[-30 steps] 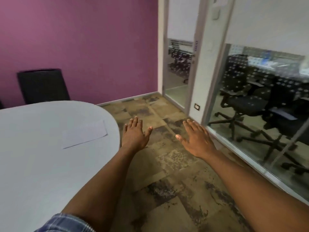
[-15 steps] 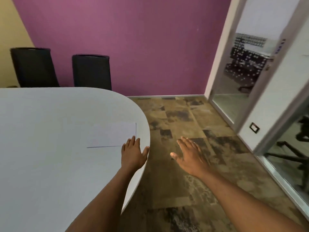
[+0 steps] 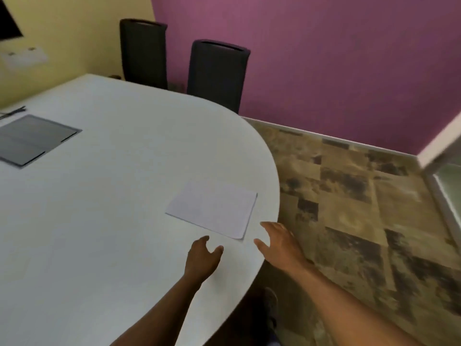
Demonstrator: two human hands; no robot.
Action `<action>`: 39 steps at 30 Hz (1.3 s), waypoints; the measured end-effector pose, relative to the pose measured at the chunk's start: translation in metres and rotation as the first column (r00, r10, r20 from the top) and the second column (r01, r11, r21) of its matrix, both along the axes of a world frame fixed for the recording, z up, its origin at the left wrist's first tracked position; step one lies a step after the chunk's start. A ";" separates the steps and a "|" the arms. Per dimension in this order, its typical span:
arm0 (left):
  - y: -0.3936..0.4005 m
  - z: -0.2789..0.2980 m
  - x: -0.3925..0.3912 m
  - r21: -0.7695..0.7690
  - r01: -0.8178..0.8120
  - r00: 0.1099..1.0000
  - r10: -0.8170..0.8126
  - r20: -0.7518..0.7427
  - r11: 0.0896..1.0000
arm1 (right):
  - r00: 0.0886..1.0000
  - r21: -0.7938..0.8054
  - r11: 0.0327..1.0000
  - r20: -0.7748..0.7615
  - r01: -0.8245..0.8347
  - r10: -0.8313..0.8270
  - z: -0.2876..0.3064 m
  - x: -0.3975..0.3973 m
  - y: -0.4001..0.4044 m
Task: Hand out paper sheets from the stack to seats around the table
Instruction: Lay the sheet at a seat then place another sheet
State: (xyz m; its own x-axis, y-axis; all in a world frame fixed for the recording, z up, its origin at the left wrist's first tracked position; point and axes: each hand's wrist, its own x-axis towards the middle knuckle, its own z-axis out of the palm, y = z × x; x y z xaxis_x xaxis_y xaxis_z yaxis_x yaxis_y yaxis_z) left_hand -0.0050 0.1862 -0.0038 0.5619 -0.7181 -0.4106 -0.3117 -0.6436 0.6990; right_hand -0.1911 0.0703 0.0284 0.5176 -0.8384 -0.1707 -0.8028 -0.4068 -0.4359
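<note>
A white paper sheet point(image 3: 214, 208) lies flat on the rounded end of the white table point(image 3: 112, 208), close to its right edge. My left hand point(image 3: 202, 259) hovers over the table just below the sheet, fingers apart and empty. My right hand point(image 3: 280, 242) is at the table's edge to the right of the sheet's near corner, open and holding nothing. Neither hand touches the sheet. No stack of paper shows in this view.
Two black chairs point(image 3: 216, 73) point(image 3: 143, 52) stand at the table's far side against the purple and yellow walls. A grey cable hatch point(image 3: 32, 139) is set into the table at the left. Patterned carpet floor point(image 3: 361, 208) lies to the right, with a glass partition at the far right.
My view has swung left, from the glass partition onto the table. Both hands have moved over the table's edge, closer to the sheet, staying open.
</note>
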 end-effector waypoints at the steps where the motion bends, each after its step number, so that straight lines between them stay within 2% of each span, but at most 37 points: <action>1: -0.006 -0.005 0.002 0.008 -0.049 0.998 0.049 -0.044 0.999 | 1.000 0.007 1.000 0.000 -0.029 0.029 -0.005 0.009 -0.020; 7: -0.053 -0.009 0.013 0.099 -0.306 0.945 0.314 -0.089 0.947 | 0.985 0.115 0.979 -0.010 -0.171 0.173 -0.027 0.061 -0.123; 10: -0.080 -0.014 0.014 0.156 -0.368 0.918 0.385 -0.094 0.917 | 0.970 0.140 0.964 -0.051 -0.228 0.237 -0.042 0.080 -0.162; 13: -0.103 -0.022 0.013 0.193 -0.484 0.857 0.507 -0.096 0.854 | 0.957 0.158 0.954 -0.099 -0.256 0.273 -0.059 0.095 -0.192; 17: -0.131 -0.036 0.010 0.249 -0.675 0.684 0.716 -0.143 0.695 | 0.937 0.155 0.944 -0.153 -0.291 0.314 -0.077 0.110 -0.217; 21: -0.152 -0.048 0.010 0.306 -0.835 0.398 0.886 -0.237 0.457 | 0.908 0.124 0.931 -0.209 -0.344 0.363 -0.090 0.116 -0.226; 22: -0.157 -0.050 0.011 0.318 -0.851 0.349 0.903 -0.250 0.418 | 0.900 0.105 0.927 -0.222 -0.360 0.374 -0.092 0.116 -0.227; 26: -0.175 -0.054 0.010 0.366 -0.875 0.232 0.939 -0.254 0.316 | 0.884 0.054 0.914 -0.238 -0.403 0.403 -0.096 0.118 -0.231; 29: -0.183 -0.056 0.012 0.398 -0.876 0.219 0.960 -0.172 0.271 | 0.887 0.020 0.911 -0.218 -0.412 0.406 -0.095 0.120 -0.233; 34: -0.196 -0.057 0.015 0.470 -0.846 0.300 0.953 0.028 0.252 | 0.905 -0.039 0.910 -0.127 -0.413 0.405 -0.094 0.123 -0.237; 39: -0.195 -0.060 0.016 0.447 -0.861 0.306 0.949 0.071 0.244 | 0.936 0.072 0.933 0.050 -0.352 0.349 -0.090 0.127 -0.236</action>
